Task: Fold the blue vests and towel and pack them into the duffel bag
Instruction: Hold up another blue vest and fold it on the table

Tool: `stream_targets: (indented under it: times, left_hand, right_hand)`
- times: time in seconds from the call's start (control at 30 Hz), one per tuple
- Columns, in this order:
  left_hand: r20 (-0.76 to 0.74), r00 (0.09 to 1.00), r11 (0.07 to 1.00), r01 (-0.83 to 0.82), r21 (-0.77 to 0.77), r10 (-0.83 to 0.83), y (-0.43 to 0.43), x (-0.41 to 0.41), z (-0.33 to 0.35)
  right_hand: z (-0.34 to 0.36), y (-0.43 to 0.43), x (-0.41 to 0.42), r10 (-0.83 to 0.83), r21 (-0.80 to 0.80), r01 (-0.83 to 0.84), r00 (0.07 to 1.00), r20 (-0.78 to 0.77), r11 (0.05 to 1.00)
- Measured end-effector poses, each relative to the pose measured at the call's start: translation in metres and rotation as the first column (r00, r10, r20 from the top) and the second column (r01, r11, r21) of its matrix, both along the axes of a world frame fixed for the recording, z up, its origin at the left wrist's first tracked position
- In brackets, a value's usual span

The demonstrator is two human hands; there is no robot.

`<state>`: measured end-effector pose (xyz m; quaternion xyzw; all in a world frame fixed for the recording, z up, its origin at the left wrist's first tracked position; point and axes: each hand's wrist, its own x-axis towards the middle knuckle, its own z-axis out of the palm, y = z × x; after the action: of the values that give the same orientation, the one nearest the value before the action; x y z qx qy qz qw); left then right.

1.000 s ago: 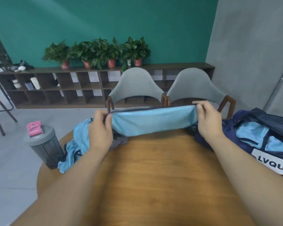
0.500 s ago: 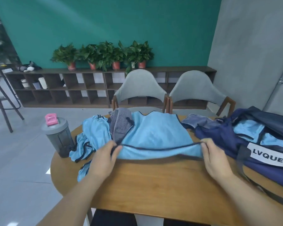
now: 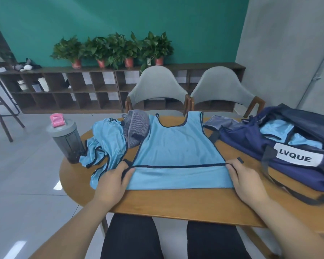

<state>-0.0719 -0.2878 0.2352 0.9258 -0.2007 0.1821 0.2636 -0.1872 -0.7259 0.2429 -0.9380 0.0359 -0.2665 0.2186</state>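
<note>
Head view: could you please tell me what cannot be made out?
- Duffel bag: right end cut off by frame edge; walls hide most contents.
- Crumpled vests: overlapping folds hide their number.
- Striped towel: bunched, extent unclear.
- Left hand, right hand: fingers under flat vest's hem hidden.

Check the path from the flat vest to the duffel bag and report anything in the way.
Nothing solid blocks it. The vest, pinched at its hem by the left hand and right hand, lies beside the open duffel bag; only the bag's dark strap lies on the table between them.
</note>
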Motion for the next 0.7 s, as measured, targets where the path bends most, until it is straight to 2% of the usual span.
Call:
stream_targets:
  times: [0.13, 0.2, 0.27, 0.33, 0.4, 0.47, 0.63, 0.7]
  left_hand:
    - [-0.043, 0.997, 0.998, 0.062, 0.018, -0.061, 0.002, -0.015, 0.004]
    - [-0.125, 0.987, 0.994, 0.101, -0.034, -0.105, 0.002, -0.011, 0.016]
    - [-0.228, 0.964, 0.979, 0.100, -0.177, -0.139, -0.001, -0.001, 0.036]
    - [-0.294, 0.943, 0.920, 0.032, -0.391, -0.158, -0.006, 0.014, 0.059]
    - [-0.314, 0.944, 0.836, -0.092, -0.540, -0.099, -0.018, 0.032, 0.076]
    - [-0.356, 0.931, 0.790, -0.159, -0.592, -0.079, -0.032, 0.052, 0.080]
    - [-0.525, 0.846, 0.837, -0.218, -0.502, -0.095, -0.052, 0.069, 0.033]
    - [-0.507, 0.858, 0.840, -0.216, -0.499, -0.081, -0.053, 0.068, 0.017]
  right_hand:
    - [0.005, 0.000, -0.014, 0.003, 0.105, 0.000, 1.000, -0.029, 0.994]
    - [0.017, -0.004, -0.012, 0.023, 0.180, -0.009, 0.997, -0.076, 0.984]
    - [0.039, -0.009, -0.005, 0.037, 0.297, 0.012, 0.987, -0.159, 0.955]
    - [0.063, -0.011, 0.007, 0.047, 0.441, 0.045, 0.979, -0.197, 0.896]
    - [0.080, -0.011, 0.028, 0.017, 0.570, 0.068, 0.990, -0.142, 0.819]
    - [0.081, -0.012, 0.056, -0.062, 0.642, 0.117, 0.992, -0.108, 0.758]
    - [0.030, -0.016, 0.093, -0.050, 0.461, 0.210, 0.941, -0.336, 0.862]
    - [0.011, -0.019, 0.091, -0.082, 0.392, 0.223, 0.935, -0.345, 0.893]
